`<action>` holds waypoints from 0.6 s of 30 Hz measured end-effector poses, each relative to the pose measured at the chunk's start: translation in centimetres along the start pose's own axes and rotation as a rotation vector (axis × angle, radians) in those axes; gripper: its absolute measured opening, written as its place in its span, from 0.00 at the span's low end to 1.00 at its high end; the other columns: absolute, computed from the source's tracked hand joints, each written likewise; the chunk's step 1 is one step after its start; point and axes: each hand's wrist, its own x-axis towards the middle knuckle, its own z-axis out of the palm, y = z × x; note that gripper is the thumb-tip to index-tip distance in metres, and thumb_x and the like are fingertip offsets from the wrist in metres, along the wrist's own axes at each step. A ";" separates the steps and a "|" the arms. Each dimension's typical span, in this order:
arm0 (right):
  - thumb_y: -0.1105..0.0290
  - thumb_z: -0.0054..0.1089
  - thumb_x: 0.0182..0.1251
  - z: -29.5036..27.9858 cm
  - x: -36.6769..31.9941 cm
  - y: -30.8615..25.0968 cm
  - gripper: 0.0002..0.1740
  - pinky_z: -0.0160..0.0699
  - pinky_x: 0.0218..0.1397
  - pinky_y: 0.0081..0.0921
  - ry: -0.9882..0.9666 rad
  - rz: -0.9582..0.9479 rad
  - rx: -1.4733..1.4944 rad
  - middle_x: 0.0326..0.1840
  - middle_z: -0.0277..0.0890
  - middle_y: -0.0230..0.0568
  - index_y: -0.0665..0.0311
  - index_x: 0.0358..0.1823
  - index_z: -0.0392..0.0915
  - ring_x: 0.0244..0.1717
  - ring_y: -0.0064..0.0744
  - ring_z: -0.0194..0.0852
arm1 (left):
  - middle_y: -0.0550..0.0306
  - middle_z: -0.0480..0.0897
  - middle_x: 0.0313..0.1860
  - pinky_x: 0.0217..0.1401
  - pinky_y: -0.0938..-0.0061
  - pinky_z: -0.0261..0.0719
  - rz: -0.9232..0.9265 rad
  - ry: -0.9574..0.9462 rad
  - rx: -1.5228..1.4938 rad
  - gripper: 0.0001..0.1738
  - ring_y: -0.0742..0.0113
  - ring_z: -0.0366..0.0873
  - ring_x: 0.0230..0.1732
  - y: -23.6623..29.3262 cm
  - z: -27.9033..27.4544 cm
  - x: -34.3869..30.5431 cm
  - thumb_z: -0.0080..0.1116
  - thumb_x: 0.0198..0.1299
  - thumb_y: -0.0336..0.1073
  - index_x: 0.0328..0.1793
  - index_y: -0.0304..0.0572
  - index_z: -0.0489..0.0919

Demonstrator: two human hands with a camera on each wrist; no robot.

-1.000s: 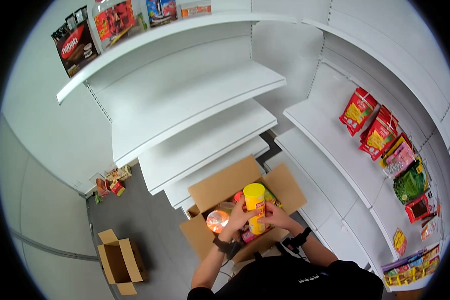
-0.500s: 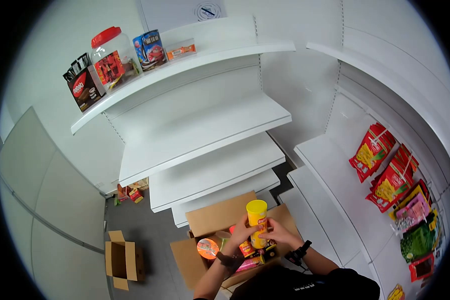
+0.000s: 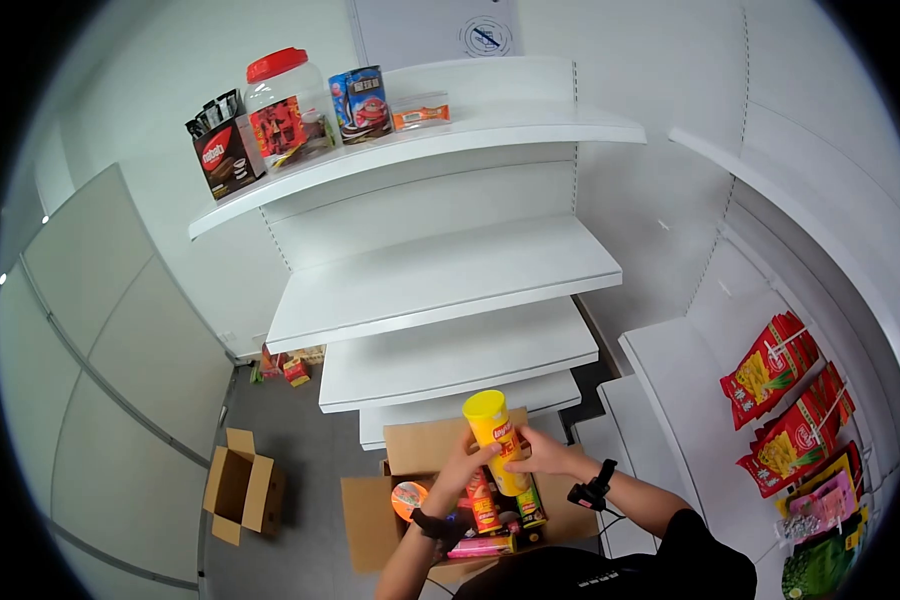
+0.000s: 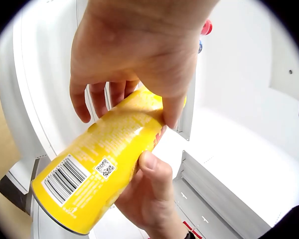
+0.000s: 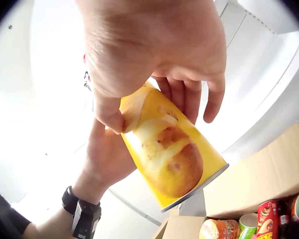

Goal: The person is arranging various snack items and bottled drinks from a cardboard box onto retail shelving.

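Both hands grip a yellow Lay's chip canister (image 3: 492,425), tilted over an open cardboard box (image 3: 370,540). My left hand (image 3: 458,472) holds its left side and my right hand (image 3: 542,453) its right side. In the left wrist view, a barcode and a QR code show on the canister (image 4: 109,154) near its metal-rimmed bottom. A potato picture faces the right wrist view. Inside the box are an orange-lidded tub (image 3: 408,499), a red canister (image 3: 483,503), a pink package (image 3: 482,546) and other packed snacks, partly hidden by the arms.
White tiered shelves (image 3: 450,280) rise ahead. A black Nabati box (image 3: 228,162), a red-lidded jar (image 3: 278,130), a blue can (image 3: 362,105) and an orange-wrapped snack (image 3: 422,116) stand on top. Red snack bags (image 3: 770,370) hang at right. Another open carton (image 3: 260,495) sits on the left floor.
The head view has tilted up and turned, bringing the top shelf fully into sight. The canister, still in both hands, now leans more, its yellow lid toward the left.
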 end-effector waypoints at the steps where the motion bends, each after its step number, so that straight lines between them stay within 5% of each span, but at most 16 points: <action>1: 0.57 0.72 0.52 -0.4 0.2 -0.3 0.39 0.72 0.59 0.31 -0.007 -0.016 -0.024 0.55 0.73 0.49 0.70 0.59 0.64 0.56 0.38 0.73 | 0.50 0.72 0.63 0.66 0.66 0.68 -0.014 0.003 -0.013 0.33 0.61 0.70 0.63 1.1 0.3 -0.2 0.61 0.61 0.37 0.70 0.38 0.62; 8: 0.61 0.72 0.54 -5.7 2.2 -6.5 0.37 0.68 0.63 0.30 -0.005 -0.081 -0.091 0.55 0.71 0.43 0.70 0.60 0.63 0.56 0.32 0.70 | 0.48 0.72 0.63 0.66 0.67 0.68 0.080 0.078 0.073 0.32 0.61 0.69 0.64 -0.4 -1.6 0.7 0.58 0.64 0.40 0.71 0.37 0.60; 18: 0.63 0.67 0.59 -19.2 8.1 -26.2 0.34 0.68 0.63 0.31 0.249 -0.423 -0.098 0.59 0.71 0.43 0.69 0.62 0.63 0.58 0.33 0.69 | 0.49 0.74 0.60 0.58 0.70 0.74 0.130 0.142 0.091 0.28 0.64 0.73 0.57 -1.2 -4.8 0.8 0.56 0.65 0.37 0.69 0.37 0.64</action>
